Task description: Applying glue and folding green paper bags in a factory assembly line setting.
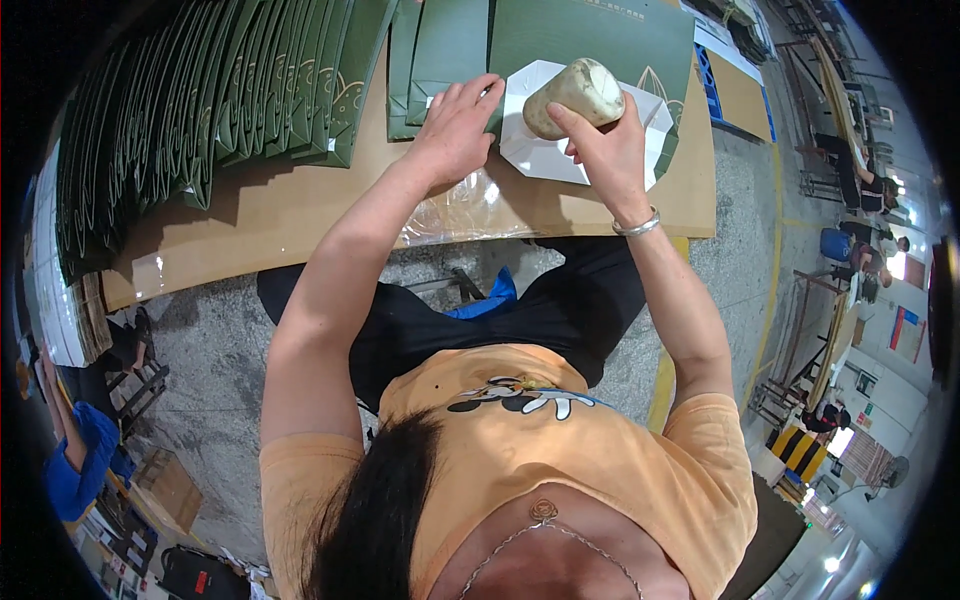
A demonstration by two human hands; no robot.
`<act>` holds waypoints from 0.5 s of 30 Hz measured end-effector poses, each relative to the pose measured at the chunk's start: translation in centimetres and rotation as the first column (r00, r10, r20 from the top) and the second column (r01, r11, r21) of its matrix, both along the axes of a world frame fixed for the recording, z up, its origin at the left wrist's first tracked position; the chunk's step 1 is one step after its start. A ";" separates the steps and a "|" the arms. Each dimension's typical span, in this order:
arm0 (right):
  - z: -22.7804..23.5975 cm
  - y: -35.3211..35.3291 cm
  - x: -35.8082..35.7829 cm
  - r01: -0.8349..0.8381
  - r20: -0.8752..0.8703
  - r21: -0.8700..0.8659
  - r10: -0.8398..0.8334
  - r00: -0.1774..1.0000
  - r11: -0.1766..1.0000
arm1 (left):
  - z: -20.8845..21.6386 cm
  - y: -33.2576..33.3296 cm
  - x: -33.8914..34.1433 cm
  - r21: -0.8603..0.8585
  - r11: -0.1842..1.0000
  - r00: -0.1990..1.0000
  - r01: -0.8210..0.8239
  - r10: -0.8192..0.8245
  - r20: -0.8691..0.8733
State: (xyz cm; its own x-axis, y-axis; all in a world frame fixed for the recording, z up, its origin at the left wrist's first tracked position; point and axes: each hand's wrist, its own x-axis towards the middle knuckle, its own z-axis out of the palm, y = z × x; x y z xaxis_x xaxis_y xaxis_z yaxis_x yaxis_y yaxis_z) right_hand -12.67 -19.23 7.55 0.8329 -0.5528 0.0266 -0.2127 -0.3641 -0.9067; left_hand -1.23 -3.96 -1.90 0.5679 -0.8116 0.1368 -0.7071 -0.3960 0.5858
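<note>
My right hand (612,150) grips a thick, rounded lump (572,98), pale and mottled grey-green with a whiter end; what it is made of I cannot tell. It is over a white, cut-cornered paper piece (550,160) that lies against a large green paper bag (590,40). To the left of the white piece, my left hand (458,132) reaches forward with its fingers stretched out, its fingertips at the white edge. Beneath and beyond those fingers lie more green bags (440,50). Nothing shows in the left hand.
A long row of folded green paper bags (240,90) stands along the left of the cardboard-covered table (270,235). Clear plastic film (465,205) covers part of its near edge. A blue crate (708,85) with cardboard is at the right. Other people sit at benches far right.
</note>
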 end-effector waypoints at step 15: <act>0.6 -0.5 -0.5 0.036 -0.068 -0.017 -0.037 0.997 0.999 | 0.1 -0.1 -0.3 0.019 1.000 0.999 -0.016 0.015 0.029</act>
State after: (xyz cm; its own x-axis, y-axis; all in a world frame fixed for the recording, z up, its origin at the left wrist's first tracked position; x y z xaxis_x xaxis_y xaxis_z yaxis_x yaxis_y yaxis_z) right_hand -13.18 -19.69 8.10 0.8124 -0.5828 -0.0210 -0.2875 -0.3688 -0.8839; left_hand -1.49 -4.07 -1.84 0.5766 -0.8052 0.1383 -0.7175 -0.4181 0.5572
